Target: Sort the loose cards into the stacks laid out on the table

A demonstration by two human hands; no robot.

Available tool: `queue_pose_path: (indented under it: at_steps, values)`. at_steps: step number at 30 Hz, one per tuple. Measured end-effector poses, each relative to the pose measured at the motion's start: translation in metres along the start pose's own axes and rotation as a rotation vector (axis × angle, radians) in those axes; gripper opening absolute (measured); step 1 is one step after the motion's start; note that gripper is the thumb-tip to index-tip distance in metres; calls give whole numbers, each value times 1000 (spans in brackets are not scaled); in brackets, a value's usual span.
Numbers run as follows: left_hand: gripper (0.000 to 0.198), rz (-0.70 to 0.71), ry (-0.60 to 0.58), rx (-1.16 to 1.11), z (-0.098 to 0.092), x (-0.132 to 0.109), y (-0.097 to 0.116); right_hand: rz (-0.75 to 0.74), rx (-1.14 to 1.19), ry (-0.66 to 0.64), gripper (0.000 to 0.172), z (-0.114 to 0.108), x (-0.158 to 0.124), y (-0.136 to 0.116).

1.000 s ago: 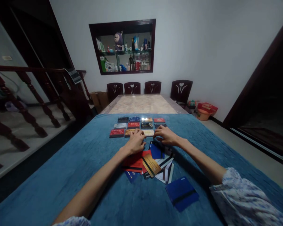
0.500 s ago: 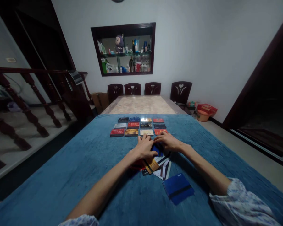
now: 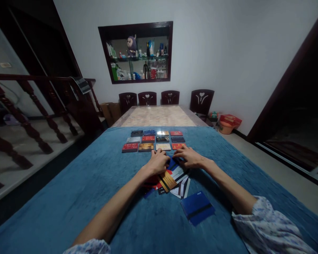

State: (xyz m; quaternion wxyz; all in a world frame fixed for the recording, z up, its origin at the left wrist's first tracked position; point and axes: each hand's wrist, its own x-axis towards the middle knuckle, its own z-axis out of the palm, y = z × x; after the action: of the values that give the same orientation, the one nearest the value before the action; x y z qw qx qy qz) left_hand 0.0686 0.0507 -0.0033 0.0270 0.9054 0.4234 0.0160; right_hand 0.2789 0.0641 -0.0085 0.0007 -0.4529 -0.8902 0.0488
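Left hand and right hand are pointing inward, fingers bent, either side of a blue card just below frame centre (can't tell if either's actually gripping it).

From the loose magnetic-stripe cards, tabletop lies open toward six o'clock; card stacks block twelve, blue cards five.

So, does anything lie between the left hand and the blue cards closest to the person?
Yes. On the straight line from the left hand to the near blue cards lie the gold card and the white cards. They lie flat, so a hand could probably pass over them.
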Motion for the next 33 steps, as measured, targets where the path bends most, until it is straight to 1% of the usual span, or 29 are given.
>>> queue_pose_path:
  at_steps: [4, 7, 12, 15, 23, 29, 33]
  values:
    - [22, 9, -20, 57, -4, -2, 0, -15, 2, 16, 58, 3, 0, 5]
    - [17, 11, -11, 64, -5, -3, 0, -30, 9, 35, 55, 6, 1, 11]
    - [34, 24, 6, 39, -6, -4, 4, -78, 29, 58, 51, 10, 2, 16]
    - [38, 15, 3, 34, -6, -5, 6, -86, 48, 57, 50, 10, 2, 16]
    - [34, 1, -10, 31, -6, -4, 7, -98, 80, 73, 52, 13, 3, 17]
    - [36, 9, -25, 69, -6, -3, 7, -137, 63, 92, 51, 19, 7, 21]
    - [36, 34, -9, 79, -6, -3, 5, -156, 55, 109, 50, 21, 8, 22]
